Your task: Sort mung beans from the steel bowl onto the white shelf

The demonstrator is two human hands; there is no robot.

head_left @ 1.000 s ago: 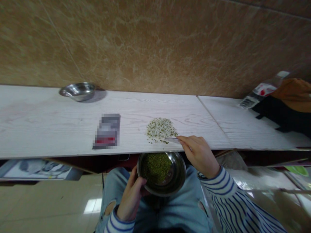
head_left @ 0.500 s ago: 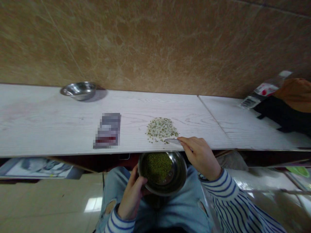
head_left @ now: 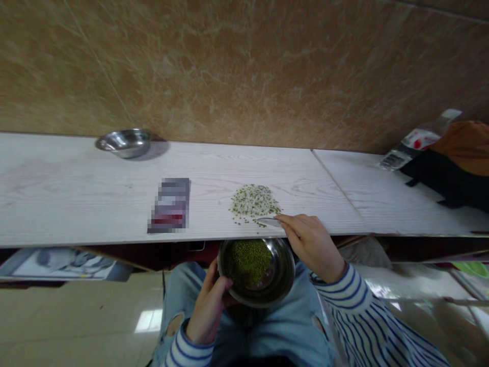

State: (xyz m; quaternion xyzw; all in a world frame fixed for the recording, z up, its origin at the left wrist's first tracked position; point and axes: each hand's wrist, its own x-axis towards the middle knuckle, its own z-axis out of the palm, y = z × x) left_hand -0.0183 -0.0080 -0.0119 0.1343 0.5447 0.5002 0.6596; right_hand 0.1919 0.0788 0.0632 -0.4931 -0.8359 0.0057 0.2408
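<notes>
My left hand point(head_left: 211, 300) grips the left rim of a steel bowl point(head_left: 281, 291), thumb over the edge. The bowl is held above my lap, just under the counter's front edge, with green mung beans point(head_left: 250, 262) inside. In my right hand point(head_left: 311, 244) is a small knife point(head_left: 269, 221), its thin silvery blade pointing left; the handle is hidden by my fingers. The blade lies low over the counter at the near edge of a spread pile of white grains mixed with green beans point(head_left: 254, 200). A few stray beans lie around the tip.
On the white wooden counter point(head_left: 76, 193), an empty steel bowl point(head_left: 128, 143) stands against the wall, with a blurred-out flat rectangular object point(head_left: 170, 206) nearer me. A plastic bottle point(head_left: 418, 140) and dark and brown cloth point(head_left: 454, 163) lie at right. An open drawer point(head_left: 76, 264) juts out below left.
My right hand has shifted slightly left with the knife, along the near edge of the pile. My left hand and the held bowl have stayed almost still.
</notes>
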